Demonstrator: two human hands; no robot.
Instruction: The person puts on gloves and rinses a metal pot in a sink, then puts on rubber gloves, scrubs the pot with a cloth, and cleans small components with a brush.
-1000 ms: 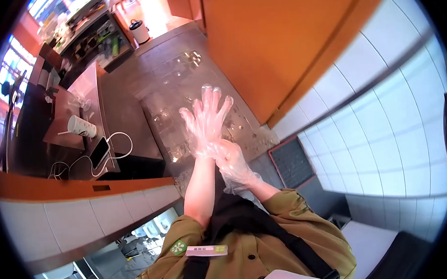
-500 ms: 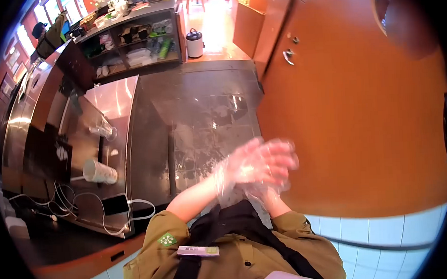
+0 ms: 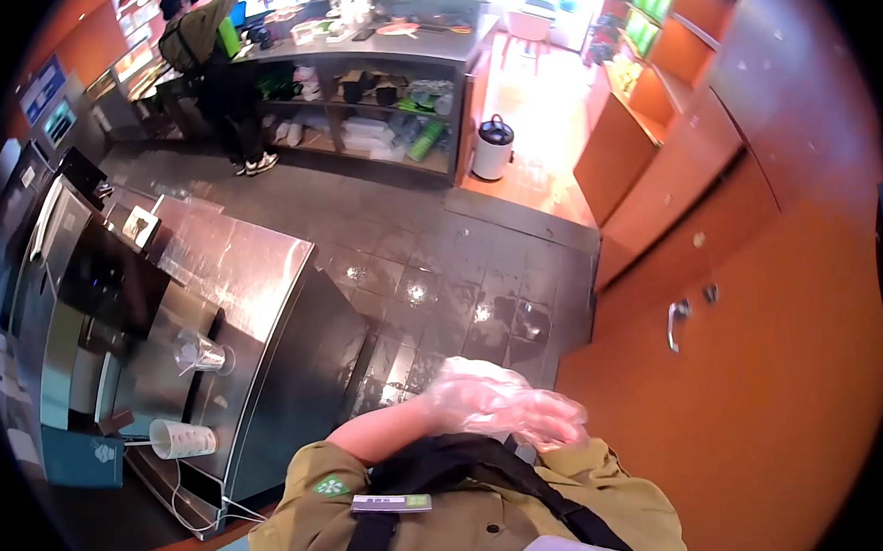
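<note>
My left hand (image 3: pixel 491 401), in a loose clear plastic glove, is in front of my waist, its forearm coming from the left. Its fingers bend down and press together at the right end. Whatever lies under them is hidden. My right hand is mostly covered behind the left one, and its fingers cannot be made out separately. Off to the left, a patterned white cup (image 3: pixel 185 438) lies on its side on the steel counter (image 3: pixel 264 283). A clear cup (image 3: pixel 203 353) lies farther back. A phone (image 3: pixel 200 485) with a white cable sits near the counter's front.
A brown door (image 3: pixel 743 410) with a metal handle (image 3: pixel 676 326) stands close on my right. Wet dark tiles (image 3: pixel 442 285) stretch ahead. Farther off are a white bucket (image 3: pixel 493 147) with a dark lid, a shelved counter (image 3: pixel 383 56), and a co-worker (image 3: pixel 206 69) at its left end.
The view has swung left and up, showing more of the co-worker and the far counter. My hands have dropped closer to my waist, and the left fingers, spread before, are now bent together.
</note>
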